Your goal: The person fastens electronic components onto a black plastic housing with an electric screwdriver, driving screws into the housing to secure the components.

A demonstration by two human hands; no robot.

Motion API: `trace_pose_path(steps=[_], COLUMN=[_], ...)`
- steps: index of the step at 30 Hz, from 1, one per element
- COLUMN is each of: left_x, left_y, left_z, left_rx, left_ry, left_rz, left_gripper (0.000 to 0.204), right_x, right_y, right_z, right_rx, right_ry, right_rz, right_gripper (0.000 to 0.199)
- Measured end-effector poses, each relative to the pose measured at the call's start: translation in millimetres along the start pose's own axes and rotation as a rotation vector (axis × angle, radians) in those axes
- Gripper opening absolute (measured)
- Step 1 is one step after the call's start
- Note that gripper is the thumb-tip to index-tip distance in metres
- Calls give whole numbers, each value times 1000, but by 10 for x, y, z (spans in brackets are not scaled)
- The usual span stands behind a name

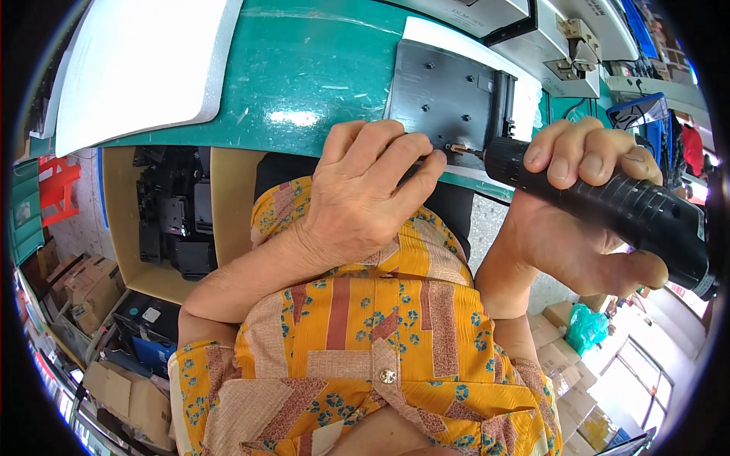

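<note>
Item: dark metal plate [449, 95], flat at the near edge of the green worktop [304, 76]. Our left hand [365, 194] pinches a small screw [456, 148] at the plate's edge, grip closed on it. Our right hand [578, 220] wraps a black power screwdriver [608, 201], grip closed around it, bit touching the screw. White foam sheet [144, 64] lies well apart, left. Cardboard box [122, 220] of black parts sits below.

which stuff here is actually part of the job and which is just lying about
In use: left hand pinching a small screw; right hand gripping the black electric screwdriver; dark grey panel.

Lying about: white foam sheet; cardboard box of black parts; green bag.
</note>
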State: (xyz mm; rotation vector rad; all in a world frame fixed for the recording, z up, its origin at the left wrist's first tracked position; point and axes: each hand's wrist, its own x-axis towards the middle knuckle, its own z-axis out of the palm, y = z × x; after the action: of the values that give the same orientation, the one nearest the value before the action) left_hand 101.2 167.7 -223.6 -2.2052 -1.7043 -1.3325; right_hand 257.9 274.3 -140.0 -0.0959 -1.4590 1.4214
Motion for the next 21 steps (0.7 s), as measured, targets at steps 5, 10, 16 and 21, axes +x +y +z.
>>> trace_pose_path(steps=[5, 10, 16, 21], left_x=[-4, -4, -14, -23], left_y=[-2, 3, -22, -31], left_z=[12, 17, 14, 11], left_rx=[-3, -21, -28, -34], left_ry=[13, 14, 19, 14], left_rz=[-9, -22, -19, -20], left_gripper=[34, 34, 34, 34], right_x=[-1, 5, 4, 0], right_y=[40, 53, 73, 114], right_z=[5, 0, 60, 71], right_rx=[-9, -31, -73, -56], right_ry=[-9, -31, -40, -13], right_rz=[-1, -14, -19, -36], right_gripper=[82, 84, 84, 85])
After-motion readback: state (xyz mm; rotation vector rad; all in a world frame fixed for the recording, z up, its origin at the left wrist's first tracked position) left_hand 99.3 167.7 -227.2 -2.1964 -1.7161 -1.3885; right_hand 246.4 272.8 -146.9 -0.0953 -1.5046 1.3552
